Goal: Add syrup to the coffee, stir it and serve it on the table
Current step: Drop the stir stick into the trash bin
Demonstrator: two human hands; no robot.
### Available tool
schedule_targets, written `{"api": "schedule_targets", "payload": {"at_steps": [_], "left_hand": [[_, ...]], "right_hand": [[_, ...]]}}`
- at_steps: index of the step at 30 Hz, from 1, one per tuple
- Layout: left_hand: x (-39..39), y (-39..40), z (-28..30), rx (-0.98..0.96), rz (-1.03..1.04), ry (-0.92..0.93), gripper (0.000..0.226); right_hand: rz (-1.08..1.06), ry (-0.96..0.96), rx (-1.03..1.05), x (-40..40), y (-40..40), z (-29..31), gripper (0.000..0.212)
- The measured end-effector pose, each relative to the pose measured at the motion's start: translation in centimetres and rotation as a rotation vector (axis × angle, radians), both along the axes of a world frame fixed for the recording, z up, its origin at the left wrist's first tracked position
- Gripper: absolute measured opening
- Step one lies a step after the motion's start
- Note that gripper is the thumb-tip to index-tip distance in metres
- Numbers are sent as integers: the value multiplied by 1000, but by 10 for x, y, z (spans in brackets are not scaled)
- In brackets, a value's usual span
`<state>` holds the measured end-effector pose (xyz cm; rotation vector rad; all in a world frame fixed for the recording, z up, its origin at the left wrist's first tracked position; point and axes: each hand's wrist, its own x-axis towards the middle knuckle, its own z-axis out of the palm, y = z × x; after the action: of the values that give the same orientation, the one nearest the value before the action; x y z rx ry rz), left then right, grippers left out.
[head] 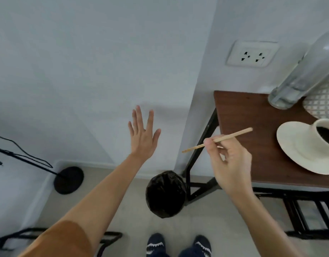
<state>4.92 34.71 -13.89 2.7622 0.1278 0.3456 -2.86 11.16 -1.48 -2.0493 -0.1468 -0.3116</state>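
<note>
A white cup of dark coffee stands on a cream saucer on the brown wooden table at the right edge of the view. My right hand is shut on a thin wooden stir stick, held in the air just left of the table's corner, the stick lying nearly level and pointing toward the saucer. My left hand is open with fingers spread, raised in front of the white wall, holding nothing. A clear glass bottle stands at the table's far side.
A black-bagged bin sits on the floor beside the table's black metal leg. A round black stand base with cable is at the left. A wall socket is above the table. A patterned white object sits behind the saucer.
</note>
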Motion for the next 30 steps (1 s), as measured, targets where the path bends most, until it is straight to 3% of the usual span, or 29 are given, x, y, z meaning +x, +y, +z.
{"api": "schedule_targets", "payload": {"at_steps": [9, 16, 23, 30], "left_hand": [[28, 29, -29, 84, 15, 35, 65], [31, 32, -37, 86, 22, -9, 64], [27, 36, -33, 87, -3, 52, 65], [10, 27, -4, 26, -9, 174, 66]], "right_hand": [[29, 180, -205, 15, 50, -154, 13], [48, 385, -330, 33, 65, -221, 24], [-5, 380, -301, 31, 70, -191, 22], [-47, 157, -257, 38, 74, -94, 24]]}}
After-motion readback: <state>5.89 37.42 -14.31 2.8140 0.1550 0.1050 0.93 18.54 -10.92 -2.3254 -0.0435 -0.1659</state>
